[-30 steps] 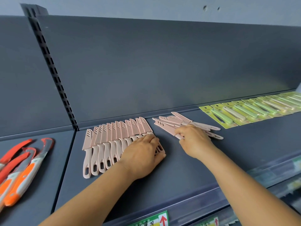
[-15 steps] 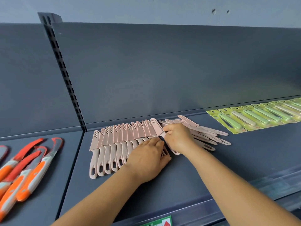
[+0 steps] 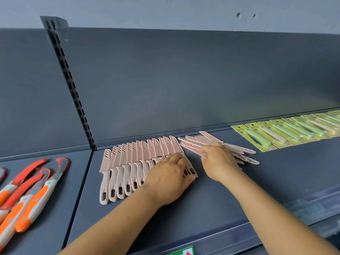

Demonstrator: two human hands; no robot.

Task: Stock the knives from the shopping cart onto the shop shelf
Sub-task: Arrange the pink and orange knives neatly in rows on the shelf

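A: Entry, shelf (image 3: 211,205). Half a second ago the right hand (image 3: 219,161) was laying a pink knife onto the right end of the fanned pink row (image 3: 139,162). That knife now lies at the row's end, and the hand has gone back right to the loose pink pile (image 3: 237,150).

B: Fingers?

A: Right hand's fingers are curled down over the pile's near-left edge; whether they already pinch a knife, I cannot tell. Left hand (image 3: 170,178) lies flat on the handles at the row's right end, fingers together and fairly straight, pressing them in place as before.

B: Meaning for the task?

A: Judgement: the row has gained one; several loose knives remain. Next pick likely from that pile. Orange knives (image 3: 33,190) far left and green carded packs (image 3: 287,133) far right are untouched. Cart not in view.
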